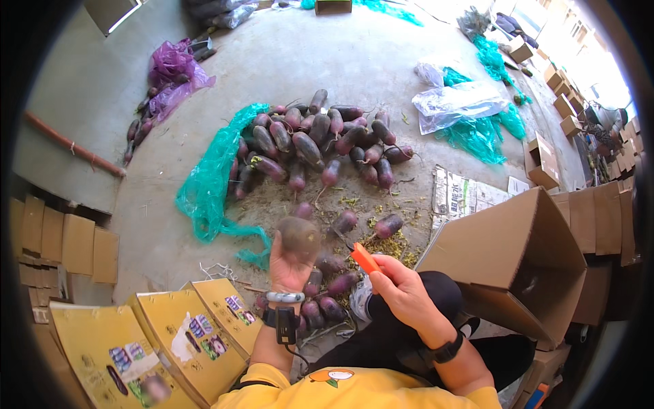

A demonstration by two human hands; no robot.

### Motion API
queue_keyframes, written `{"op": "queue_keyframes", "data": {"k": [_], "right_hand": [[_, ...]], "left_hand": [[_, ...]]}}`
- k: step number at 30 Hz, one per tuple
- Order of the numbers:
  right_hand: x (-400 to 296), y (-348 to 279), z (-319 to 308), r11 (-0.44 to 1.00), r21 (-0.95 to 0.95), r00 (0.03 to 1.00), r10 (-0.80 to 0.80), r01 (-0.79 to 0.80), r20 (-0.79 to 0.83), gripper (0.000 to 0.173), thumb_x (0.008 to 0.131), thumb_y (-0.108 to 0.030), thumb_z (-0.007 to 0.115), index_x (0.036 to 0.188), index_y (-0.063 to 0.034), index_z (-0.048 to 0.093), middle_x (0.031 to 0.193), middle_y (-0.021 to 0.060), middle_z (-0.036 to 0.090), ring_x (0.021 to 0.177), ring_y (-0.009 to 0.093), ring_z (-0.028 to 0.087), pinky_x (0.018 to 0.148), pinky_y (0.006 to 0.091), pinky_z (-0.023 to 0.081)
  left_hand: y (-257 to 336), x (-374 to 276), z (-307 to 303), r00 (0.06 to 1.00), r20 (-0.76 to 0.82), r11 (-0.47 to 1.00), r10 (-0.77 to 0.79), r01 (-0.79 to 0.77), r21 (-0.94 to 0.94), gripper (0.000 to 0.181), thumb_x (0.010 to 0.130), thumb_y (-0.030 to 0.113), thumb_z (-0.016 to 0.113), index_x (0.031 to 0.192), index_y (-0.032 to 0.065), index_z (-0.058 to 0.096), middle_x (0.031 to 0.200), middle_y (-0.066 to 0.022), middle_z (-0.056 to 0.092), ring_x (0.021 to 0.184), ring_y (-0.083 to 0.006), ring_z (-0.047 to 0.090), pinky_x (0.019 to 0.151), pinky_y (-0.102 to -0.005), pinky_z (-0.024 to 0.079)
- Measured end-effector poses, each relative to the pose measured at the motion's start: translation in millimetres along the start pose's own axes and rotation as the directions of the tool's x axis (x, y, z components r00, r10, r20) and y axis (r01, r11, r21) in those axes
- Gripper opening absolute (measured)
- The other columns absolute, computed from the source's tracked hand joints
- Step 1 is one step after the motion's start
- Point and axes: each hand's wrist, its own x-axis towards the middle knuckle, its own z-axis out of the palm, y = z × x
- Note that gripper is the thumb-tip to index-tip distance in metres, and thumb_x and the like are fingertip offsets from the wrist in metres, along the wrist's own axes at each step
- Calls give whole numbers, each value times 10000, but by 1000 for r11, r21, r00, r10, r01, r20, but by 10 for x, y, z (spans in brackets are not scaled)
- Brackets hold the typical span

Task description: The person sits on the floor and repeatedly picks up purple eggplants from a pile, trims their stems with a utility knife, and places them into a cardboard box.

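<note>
In my left hand (288, 271) I hold a dark purple radish (298, 236), blurred, with its end turned up towards me. My right hand (401, 283) grips the orange handle of a small knife (366, 258). The thin blade points up and left, a little apart from the held radish. Several trimmed-looking radishes (343, 282) lie on the floor below and between my hands. Beyond them spreads a large heap of purple radishes (308, 148), many with thin roots. Leaf scraps (403, 250) litter the concrete beside a single radish (388, 225).
A green plastic bag (207, 189) lies along the heap's left side. Yellow printed cartons (189, 342) stand at my lower left. An open cardboard box (490, 260) is at my right, near a flattened printed sheet (462, 194). White and green plastic (460, 105) lies farther right.
</note>
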Motion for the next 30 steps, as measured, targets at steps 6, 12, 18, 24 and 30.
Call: {"op": "queue_keyframes", "data": {"k": [6,12,18,24,30], "right_hand": [[-414,-81,99,900,-347,960,-280,262,1,327,908,-203,643,1170,-14,589,913,154,645,774,252,643,699,317,508],[-715,-100,138,788,-472,891,-453,396,-8,324,873,-194,663,1136,-17,597,1000,181,647,861,354,651,729,377,528],[-861,-143,139,723,-516,845,-534,459,4,319,859,-190,668,1123,-24,601,961,159,645,827,343,648,694,381,526],[-915,-111,173,707,-514,817,-576,485,-21,311,850,-186,677,1108,-30,600,904,144,632,779,339,636,653,385,516],[-905,-64,252,670,-554,775,-628,495,-66,311,834,-176,684,1098,-37,600,873,142,620,769,343,628,639,395,510]], "left_hand": [[-174,-546,346,997,79,994,-25,33,-107,493,916,358,617,1306,77,507,1294,-126,578,1172,-321,570,938,-507,518],[-271,-899,524,994,108,994,0,12,-109,463,941,350,579,1311,80,512,1304,-124,572,1189,-328,556,936,-517,515],[-341,-1094,597,990,144,993,3,14,-119,466,941,353,577,1312,77,512,1305,-123,571,1198,-328,546,934,-525,514],[-419,-1204,671,989,144,993,26,-8,-121,469,938,354,578,1310,77,513,1299,-125,574,1195,-330,545,935,-521,515],[-441,-1213,637,985,158,993,70,-54,-103,434,946,333,548,1289,68,532,1278,-131,587,1154,-324,574,947,-516,508]]}}
